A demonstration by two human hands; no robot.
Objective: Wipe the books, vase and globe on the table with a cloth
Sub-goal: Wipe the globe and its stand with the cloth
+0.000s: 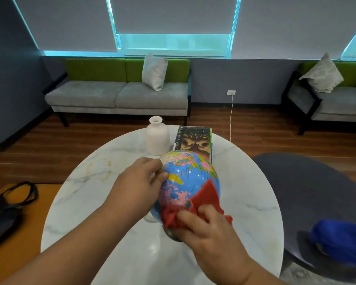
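Globe step, by the look of it. The right hand (206,225) has its grip bunched round the red cloth (206,194), pressing it on the lower near side of the globe (189,173), which sits around the middle of the tabletop (90,202). The left hand (140,179) steadies it from the left, grip curled onto the side; can't tell if it pinches the ball or its frame.

Next move, I'd guess: turn the ball with the left so the cloth reaches the top and far side; go easy, a globe on a small foot tips readily.

The vase (157,136) stands upright just behind the globe; the books (195,138) lie flat just right of the vase, partly hidden by the globe; no telling if either is wiped.

The tabletop's round, white, marble-look, with a yellowish stain on its left. There's a black bag (8,206) on the floor to the left; a dark chair (306,192) to the right with something blue on it; beyond, wood floor, a grey-and-green sofa (119,93) with a cushion, and blinds down.
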